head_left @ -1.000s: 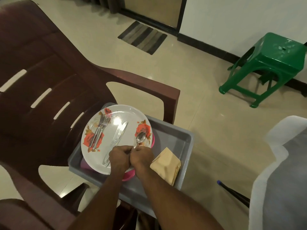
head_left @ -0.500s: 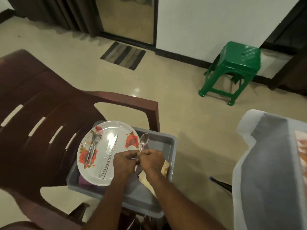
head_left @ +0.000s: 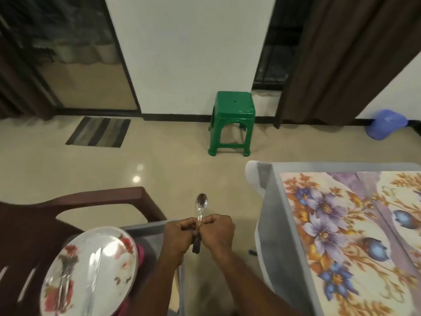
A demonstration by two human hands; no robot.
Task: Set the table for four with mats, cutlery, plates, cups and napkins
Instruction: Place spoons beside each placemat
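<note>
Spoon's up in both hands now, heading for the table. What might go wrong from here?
The spoon is pinched only at its handle between the left hand and right hand, over bare floor; a slip would probably drop it there. The plate sits tilted on the tub with a knife and fork loose on it; a nudge might slide them off.

I see both hands pinching one spoon [head_left: 201, 208] upright over the floor, left hand [head_left: 180, 233] and right hand [head_left: 218, 231] touching at the handle, bowl up. Floral plate [head_left: 114, 247] with knife [head_left: 94, 277] and fork [head_left: 63, 283] sits in grey tub [head_left: 148, 225] on brown chair [head_left: 102, 199]. Table [head_left: 271, 224] with floral mat [head_left: 341, 236] on the right. Green stool [head_left: 233, 110] by the wall.
</note>
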